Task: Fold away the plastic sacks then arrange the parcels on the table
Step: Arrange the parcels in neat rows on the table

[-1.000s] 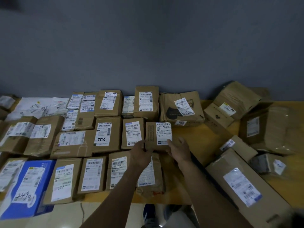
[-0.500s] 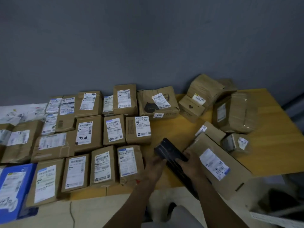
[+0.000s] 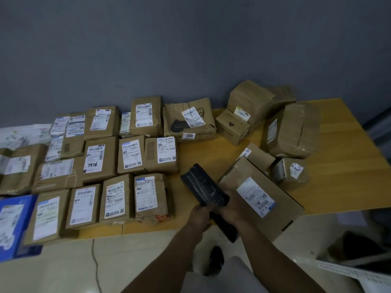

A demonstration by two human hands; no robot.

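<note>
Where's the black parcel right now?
Head view, lower centre: the black parcel is gripped by the left hand and right hand, between a brown parcel on its left and the long cardboard box on its right.

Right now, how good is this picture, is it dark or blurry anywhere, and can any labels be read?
Head view: dim, flat light, no hard shadows; the blue box at the left edge is smeared; the handwritten 7936 and the 3008 sticker read, small print does not; the black parcel held in the left hand and right hand shows little detail.
</note>
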